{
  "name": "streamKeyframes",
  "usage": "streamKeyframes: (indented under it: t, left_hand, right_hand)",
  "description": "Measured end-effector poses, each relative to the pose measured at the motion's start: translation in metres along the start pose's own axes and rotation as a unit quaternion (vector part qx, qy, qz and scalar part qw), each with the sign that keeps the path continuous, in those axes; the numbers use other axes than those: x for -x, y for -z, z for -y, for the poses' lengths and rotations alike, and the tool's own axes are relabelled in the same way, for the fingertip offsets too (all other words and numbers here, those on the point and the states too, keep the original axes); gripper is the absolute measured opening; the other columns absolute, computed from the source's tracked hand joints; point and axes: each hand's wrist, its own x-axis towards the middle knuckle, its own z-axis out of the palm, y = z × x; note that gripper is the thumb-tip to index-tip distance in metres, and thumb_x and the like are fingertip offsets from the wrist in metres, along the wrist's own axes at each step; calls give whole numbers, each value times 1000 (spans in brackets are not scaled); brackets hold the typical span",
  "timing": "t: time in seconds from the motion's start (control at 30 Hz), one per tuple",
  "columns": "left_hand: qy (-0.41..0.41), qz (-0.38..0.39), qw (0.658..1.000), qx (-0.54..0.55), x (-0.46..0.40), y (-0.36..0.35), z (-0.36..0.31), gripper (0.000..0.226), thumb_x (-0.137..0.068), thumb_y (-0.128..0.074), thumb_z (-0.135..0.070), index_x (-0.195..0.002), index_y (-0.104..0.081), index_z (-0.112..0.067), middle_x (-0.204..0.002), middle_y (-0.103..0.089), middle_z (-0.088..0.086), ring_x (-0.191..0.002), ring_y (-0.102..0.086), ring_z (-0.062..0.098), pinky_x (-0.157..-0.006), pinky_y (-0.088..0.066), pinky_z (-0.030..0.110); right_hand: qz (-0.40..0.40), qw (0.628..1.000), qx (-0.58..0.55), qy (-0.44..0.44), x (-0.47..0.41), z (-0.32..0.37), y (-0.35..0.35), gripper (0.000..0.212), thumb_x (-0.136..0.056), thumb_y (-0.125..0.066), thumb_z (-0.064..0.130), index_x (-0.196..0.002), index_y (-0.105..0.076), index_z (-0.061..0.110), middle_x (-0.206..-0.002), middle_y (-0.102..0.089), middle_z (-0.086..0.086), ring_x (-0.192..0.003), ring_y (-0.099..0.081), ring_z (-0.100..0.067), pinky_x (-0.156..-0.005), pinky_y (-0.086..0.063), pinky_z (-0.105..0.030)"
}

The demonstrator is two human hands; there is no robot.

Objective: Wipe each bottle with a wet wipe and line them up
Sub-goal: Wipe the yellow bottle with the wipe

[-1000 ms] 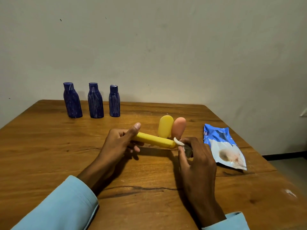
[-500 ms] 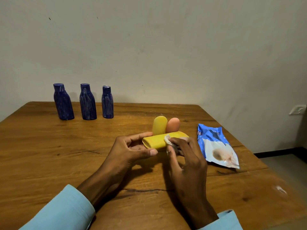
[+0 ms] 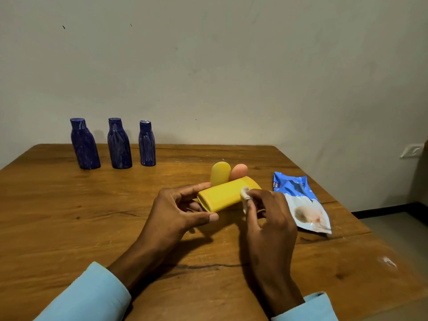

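The flat yellow plastic bottle [image 3: 228,196] has turned since a second ago, its broad face now up where only its thin edge showed, so a fresh side is likely being cleaned. The left hand [image 3: 178,210] grips its near end between thumb and fingers; the right hand [image 3: 266,216] pinches a crumpled white wet wipe [image 3: 245,196] against its far end. Behind this bottle stand a second yellow bottle [image 3: 220,173] and an orange one [image 3: 239,172], bases hidden. Three dark blue bottles [image 3: 119,144] line the wooden tabletop [image 3: 69,216] far left of it.
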Motion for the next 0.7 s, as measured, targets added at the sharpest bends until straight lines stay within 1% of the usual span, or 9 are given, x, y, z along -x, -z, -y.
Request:
streamKeyframes:
  t: [0.07, 0.13, 0.2, 0.3, 0.4, 0.47, 0.53, 0.6, 0.7]
  left_hand:
    - [-3, 2, 1000, 5, -1, -1, 2, 72, -72, -94, -15, -138, -70, -33, -94, -78, 8, -81, -75, 21, -76, -64, 46]
    - [-10, 1, 1000, 0, -1, -1, 3, 72, -71, -95, -16, -137, -71, -33, -92, -78, 10, -80, -74, 27, -75, -63, 45]
    - [-18, -2, 1000, -15, -2, 0, 4, 72, -73, -95, -14, -139, -69, -31, -92, -80, 8, -82, -75, 30, -77, -65, 44]
    - [-34, -11, 998, -46, -1, 1, 4, 71, -78, -92, -8, -140, -68, -31, -90, -80, 5, -82, -75, 28, -78, -66, 40]
    - [-78, -23, 991, -102, 1, -4, 4, 68, -82, -88, -2, -140, -69, -31, -93, -79, -5, -84, -74, 22, -76, -66, 34]
    - [-110, -33, 981, -153, 3, -5, 3, 66, -82, -88, -8, -141, -68, -32, -99, -78, -13, -89, -73, 14, -79, -63, 25]
    - [-144, -29, 965, -217, 4, -6, 2, 67, -82, -88, -20, -144, -65, -34, -113, -74, -20, -98, -69, 3, -82, -56, 12]
    - [-169, -18, 949, -266, 5, -6, 2, 71, -82, -89, -26, -147, -62, -32, -116, -69, -26, -104, -63, -5, -87, -46, 2]
    - [-209, 1, 926, -315, 9, -9, 3, 69, -85, -79, -51, -148, -56, -35, -105, -58, -34, -107, -59, -6, -84, -42, 4]
  right_hand:
    - [-16, 1000, 12, -13, -1, -2, 0, 37, -92, -74, 10, -123, -65, 26, -115, -63, 4, -97, -62, -5, -74, -49, -10]
    - [-8, 1000, 7, -1, 0, 1, -1, 36, -92, -73, 11, -124, -65, 27, -116, -63, 4, -98, -61, -5, -75, -55, -15]
    - [25, 999, -17, 45, 3, 5, 0, 35, -92, -72, 10, -123, -67, 26, -116, -61, 7, -100, -60, -3, -79, -56, -18]
    - [92, 984, -65, 136, 12, 13, 3, 39, -92, -74, 5, -125, -69, 24, -118, -59, 9, -107, -59, -2, -86, -49, -12]
    - [82, 971, -84, 210, 15, 17, 6, 33, -97, -65, 7, -127, -71, 19, -118, -58, 2, -112, -58, -10, -89, -50, -21]
    - [75, 967, -69, 233, 14, 18, 8, 32, -98, -60, 9, -128, -72, 15, -118, -58, -1, -112, -57, -13, -87, -51, -28]
    - [81, 964, -48, 250, 14, 18, 8, 34, -97, -62, 10, -129, -71, 16, -119, -57, -2, -111, -55, -14, -85, -50, -30]
    - [82, 963, -39, 256, 15, 19, 7, 35, -95, -67, 9, -130, -70, 17, -121, -56, -1, -113, -53, -12, -87, -49, -29]
    - [36, 974, -68, 213, 15, 19, 8, 36, -93, -69, 4, -127, -72, 17, -120, -57, 0, -115, -53, -9, -89, -49, -24]
